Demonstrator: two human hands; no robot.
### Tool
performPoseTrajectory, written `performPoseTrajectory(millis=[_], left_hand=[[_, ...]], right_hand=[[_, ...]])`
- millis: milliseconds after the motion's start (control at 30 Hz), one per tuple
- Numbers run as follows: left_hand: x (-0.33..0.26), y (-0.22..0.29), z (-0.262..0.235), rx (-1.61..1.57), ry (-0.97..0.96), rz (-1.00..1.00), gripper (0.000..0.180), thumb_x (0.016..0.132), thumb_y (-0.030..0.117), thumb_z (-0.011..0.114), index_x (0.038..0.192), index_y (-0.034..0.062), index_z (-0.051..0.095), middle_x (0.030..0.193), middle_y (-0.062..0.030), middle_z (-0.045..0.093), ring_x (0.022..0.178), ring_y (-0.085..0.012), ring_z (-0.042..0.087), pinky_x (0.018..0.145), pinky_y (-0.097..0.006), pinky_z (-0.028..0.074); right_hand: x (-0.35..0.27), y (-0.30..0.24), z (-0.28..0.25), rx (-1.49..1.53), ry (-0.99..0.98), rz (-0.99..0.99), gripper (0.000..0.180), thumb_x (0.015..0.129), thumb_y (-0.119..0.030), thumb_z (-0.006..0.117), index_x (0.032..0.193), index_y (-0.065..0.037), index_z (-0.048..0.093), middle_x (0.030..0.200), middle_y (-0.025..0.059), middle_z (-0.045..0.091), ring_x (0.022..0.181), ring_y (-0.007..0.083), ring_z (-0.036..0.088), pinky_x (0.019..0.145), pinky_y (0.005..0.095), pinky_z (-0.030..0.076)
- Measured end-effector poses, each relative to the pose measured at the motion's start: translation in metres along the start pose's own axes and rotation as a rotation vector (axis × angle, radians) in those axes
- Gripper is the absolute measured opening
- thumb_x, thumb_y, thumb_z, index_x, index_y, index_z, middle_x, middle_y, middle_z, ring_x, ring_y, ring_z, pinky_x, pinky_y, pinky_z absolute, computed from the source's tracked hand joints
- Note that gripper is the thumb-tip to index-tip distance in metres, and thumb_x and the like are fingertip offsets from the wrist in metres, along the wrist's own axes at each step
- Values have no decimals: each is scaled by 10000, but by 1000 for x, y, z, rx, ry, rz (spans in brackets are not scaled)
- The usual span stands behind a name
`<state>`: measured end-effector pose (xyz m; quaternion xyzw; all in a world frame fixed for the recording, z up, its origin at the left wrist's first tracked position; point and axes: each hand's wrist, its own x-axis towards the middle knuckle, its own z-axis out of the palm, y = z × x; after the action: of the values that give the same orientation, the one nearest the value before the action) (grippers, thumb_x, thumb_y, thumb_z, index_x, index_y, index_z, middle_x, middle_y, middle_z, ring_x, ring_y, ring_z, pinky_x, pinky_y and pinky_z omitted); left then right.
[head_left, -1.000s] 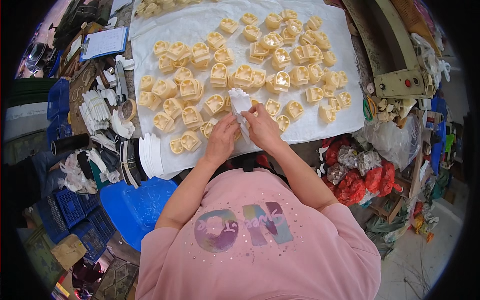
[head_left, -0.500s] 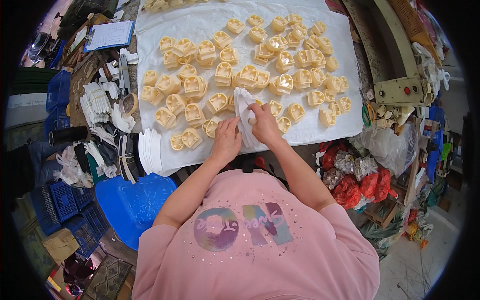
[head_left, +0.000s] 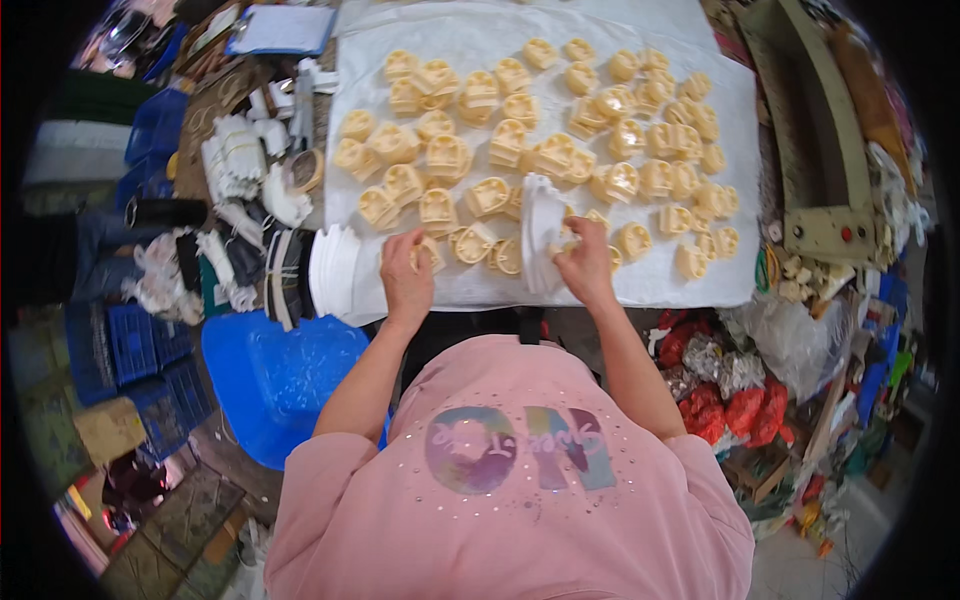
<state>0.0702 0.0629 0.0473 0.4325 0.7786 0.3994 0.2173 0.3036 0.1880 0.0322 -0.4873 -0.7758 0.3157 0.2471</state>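
Observation:
Many cream, D-shaped hollow plastic blocks that look like shoe heels point(head_left: 487, 196) are spread over the white-covered table point(head_left: 690, 292). Near the front edge, my left hand point(head_left: 408, 280) has its fingers curled round one cream shoe heel point(head_left: 430, 253), partly hidden by them. A stack of white curved strips point(head_left: 542, 232) lies among the heels in front of me. At its right edge my right hand point(head_left: 592, 265) is closed, thumb and fingers pinching at a white strip; the fingertips partly cover the spot. Another fan of white strips point(head_left: 334, 272) rests at the table's front left corner.
Left of the table are bundles of white strips point(head_left: 235, 160), a tape roll point(head_left: 305, 170), a clipboard point(head_left: 285, 28) and a blue basin point(head_left: 285, 385) lower down. To the right stand a greenish metal machine point(head_left: 815, 228), plastic bags point(head_left: 800, 330) and red bags point(head_left: 735, 408).
My left hand has left the strip stack and moved left onto a heel. My right hand has drawn back to the stack's right edge. The whole view has shifted.

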Motion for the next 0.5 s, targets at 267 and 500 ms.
performPoseTrajectory(millis=[267, 500], left_hand=[[-22, -94, -46, 766, 182, -261, 436, 698, 69, 654, 1107, 64, 504, 1057, -118, 435, 1010, -302, 416, 831, -419, 363], [-21, -91, -47, 660, 141, -277, 267, 712, 50, 631, 934, 35, 482, 933, -151, 529, 941, -320, 486, 794, -418, 386]], right_hand=[[-3, 5, -14, 158, 31, 166, 439, 636, 11, 590, 1068, -4, 515, 971, 137, 503, 888, 242, 527, 645, 287, 446], [-5, 7, -24, 195, 12, 220, 426, 689, 59, 527, 1110, 4, 497, 991, 139, 504, 861, 237, 526, 647, 274, 437]])
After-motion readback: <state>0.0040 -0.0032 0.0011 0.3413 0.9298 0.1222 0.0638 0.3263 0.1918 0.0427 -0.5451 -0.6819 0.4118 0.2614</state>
